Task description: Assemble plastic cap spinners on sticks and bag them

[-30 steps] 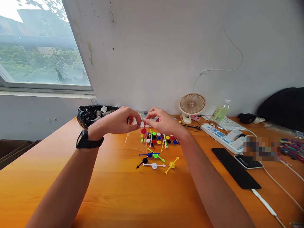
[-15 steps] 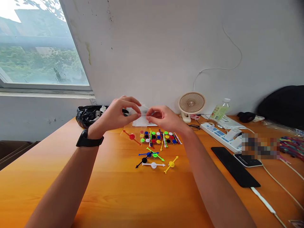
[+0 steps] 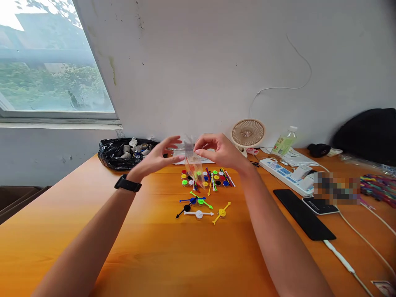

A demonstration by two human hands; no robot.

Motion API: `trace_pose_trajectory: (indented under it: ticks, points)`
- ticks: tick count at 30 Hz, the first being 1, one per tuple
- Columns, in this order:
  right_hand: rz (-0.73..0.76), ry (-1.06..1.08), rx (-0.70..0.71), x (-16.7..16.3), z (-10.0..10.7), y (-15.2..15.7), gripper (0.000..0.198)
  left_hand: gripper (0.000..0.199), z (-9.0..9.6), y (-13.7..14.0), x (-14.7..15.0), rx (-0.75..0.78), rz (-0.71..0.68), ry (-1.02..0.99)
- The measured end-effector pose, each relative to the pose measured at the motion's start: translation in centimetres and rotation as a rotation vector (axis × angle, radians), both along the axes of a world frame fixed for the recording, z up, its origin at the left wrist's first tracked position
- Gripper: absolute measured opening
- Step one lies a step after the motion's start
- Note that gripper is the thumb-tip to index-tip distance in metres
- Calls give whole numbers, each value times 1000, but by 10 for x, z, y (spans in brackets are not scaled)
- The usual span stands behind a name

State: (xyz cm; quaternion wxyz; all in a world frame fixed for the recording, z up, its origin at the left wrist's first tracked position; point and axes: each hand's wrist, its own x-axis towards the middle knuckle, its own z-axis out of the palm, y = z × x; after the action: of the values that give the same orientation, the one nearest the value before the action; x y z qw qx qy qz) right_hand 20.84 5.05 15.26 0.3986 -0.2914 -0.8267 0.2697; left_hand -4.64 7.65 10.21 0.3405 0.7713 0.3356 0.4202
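Wooden table [image 3: 154,247]; clear bag [image 3: 192,165] seemingly hangs from right fingers [image 3: 208,140].

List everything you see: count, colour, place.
clear bag: one, transparent, centre
blurred piece: one, red, in bag
arrow spinners: five, mixed colours, centre
loose pieces: many, multicoloured, behind spinners
sack: one, black, far left
fan: one, beige, rear
bottle: one, green-labelled, right
power strip: one, white, right
flat slab: one, black, right
window: one, pale, upper left
wall: one, white, behind
table: one, orange, below
watch: one, black, left
left hand: one, open, centre
right hand: one, pinching bag
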Motion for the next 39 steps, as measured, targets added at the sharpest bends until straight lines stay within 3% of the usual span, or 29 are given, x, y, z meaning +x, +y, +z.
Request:
trace_pose_trajectory:
  ticks: [4,6,9,12,15,17,22,25,29,35,39]
  points:
    - [111,38,-90,-7,-2,-2,9,75,-44,-16,22,-292,-274,-216]
    - [121,29,-112,-10,-6,0,12,64,-61,-28,24,-392,-296,-241]
    - [21,-14,-72,-10,-12,6,23,42,-78,-42,14,-447,-153,-168]
    - [-119,-260,-135,-2,-18,11,22,43,-90,-48,-3,-469,27,-151]
    - [-52,-702,-336,0,-26,14,13,49,-102,-47,-14,-509,147,-205]
    - [41,-929,-459,-6,-35,17,17,53,-108,-45,-17,-512,181,-231]
    - [3,-1180,-515,-28,-58,22,28,60,-113,-43,-16,-502,191,-256]
    - [-8,-1217,-515,-32,-68,26,26,62,-113,-44,-16,-529,179,-320]
    - [70,-1178,-543,-28,-72,30,14,44,-114,-45,-17,-523,154,-332]
    - [114,-989,-585,-17,-58,28,7,45,-111,-45,-18,-563,164,-309]
    - [112,-807,-467,-7,-47,27,5,46,-108,-46,-17,-560,155,-312]
